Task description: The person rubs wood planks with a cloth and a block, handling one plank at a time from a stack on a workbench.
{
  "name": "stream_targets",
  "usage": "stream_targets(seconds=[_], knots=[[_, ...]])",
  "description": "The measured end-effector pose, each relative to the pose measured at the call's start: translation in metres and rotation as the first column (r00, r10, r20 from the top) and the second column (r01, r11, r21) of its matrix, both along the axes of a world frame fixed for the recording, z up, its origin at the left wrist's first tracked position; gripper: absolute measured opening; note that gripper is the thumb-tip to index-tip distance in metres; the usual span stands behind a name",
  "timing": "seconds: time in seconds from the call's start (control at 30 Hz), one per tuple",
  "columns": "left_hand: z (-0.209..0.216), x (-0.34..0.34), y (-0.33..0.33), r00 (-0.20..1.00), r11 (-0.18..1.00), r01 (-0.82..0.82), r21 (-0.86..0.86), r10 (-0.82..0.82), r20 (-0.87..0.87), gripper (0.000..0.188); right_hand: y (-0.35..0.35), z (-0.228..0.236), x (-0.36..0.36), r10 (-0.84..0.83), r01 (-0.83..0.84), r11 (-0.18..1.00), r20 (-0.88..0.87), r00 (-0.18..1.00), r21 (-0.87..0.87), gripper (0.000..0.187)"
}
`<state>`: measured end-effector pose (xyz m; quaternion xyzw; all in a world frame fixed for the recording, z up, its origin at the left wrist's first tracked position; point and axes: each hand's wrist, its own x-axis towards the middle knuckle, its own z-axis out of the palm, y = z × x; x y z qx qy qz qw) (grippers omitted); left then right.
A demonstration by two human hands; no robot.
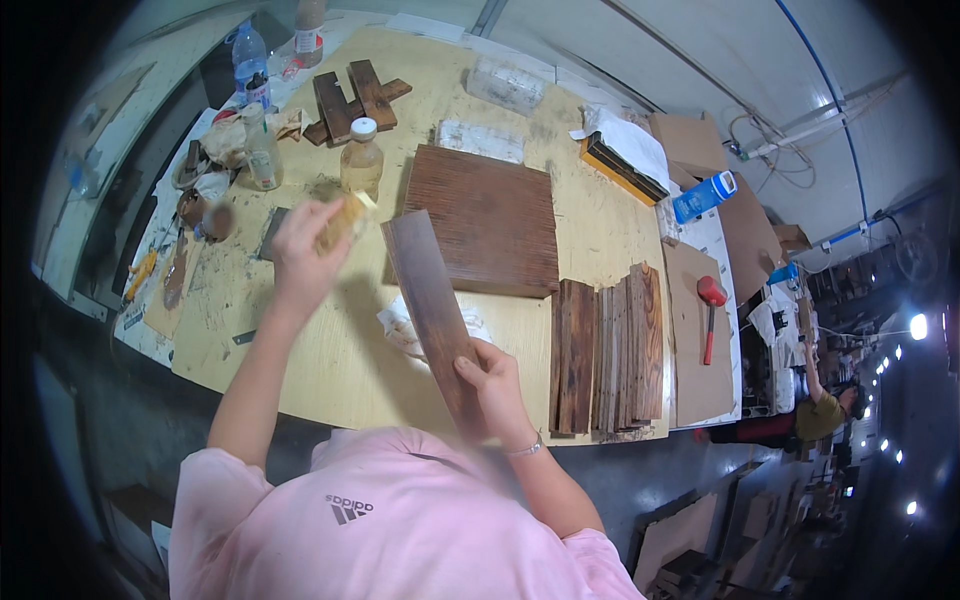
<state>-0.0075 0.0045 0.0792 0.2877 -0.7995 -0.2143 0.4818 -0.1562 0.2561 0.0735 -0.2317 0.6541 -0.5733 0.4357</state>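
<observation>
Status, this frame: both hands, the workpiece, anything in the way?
Right hand gripping dark wooden plank near its lower end. Left hand holding yellowish pad, apart from plank. White cloth partly behind plank, blocking neither hand.

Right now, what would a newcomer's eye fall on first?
Probably the dark board in the right hand, held slanting above the pale table. Just beyond it lies a big brown wooden slab, and off to the right a red mallet on brown cardboard stands out.
</observation>
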Motion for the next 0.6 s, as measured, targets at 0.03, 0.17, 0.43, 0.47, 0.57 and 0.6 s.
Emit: stream_targets(seconds=[0.03,0.17,0.43,0.47,0.57,0.6], knots=[[0.000,0.001,0.019,0.998,0.998,0.056,-0.009,-0.056,0.016,0.044,0.000,-0.001,-0.001,-0.006,0.006,1.000,0.003,1.000,0.004,0.029],[0.001,0.002,0.058,0.961,0.960,0.251,-0.122,-0.232,0.148,0.044,-0.001,-0.001,-0.004,0.014,-0.014,1.000,-0.007,1.000,0.019,0.029],[-0.094,0.107,-0.067,0.948,0.833,-0.156,0.532,0.277,-0.156,0.035,0.006,-0.008,-0.007,0.036,-0.033,0.998,-0.059,0.998,0.049,0.030],[-0.116,0.138,-0.080,0.930,0.793,-0.194,0.577,0.335,-0.148,0.034,0.006,-0.008,-0.007,0.010,-0.010,0.999,0.003,1.000,0.047,0.030],[-0.130,0.201,-0.088,0.850,0.619,-0.519,0.589,0.446,0.281,0.030,0.003,-0.002,-0.003,-0.025,0.024,1.000,0.105,0.994,0.012,0.028],[-0.128,0.211,-0.081,0.757,0.548,-0.653,0.523,0.445,0.479,0.029,0.004,-0.004,-0.004,-0.033,0.032,0.999,0.118,0.992,0.009,0.028]])
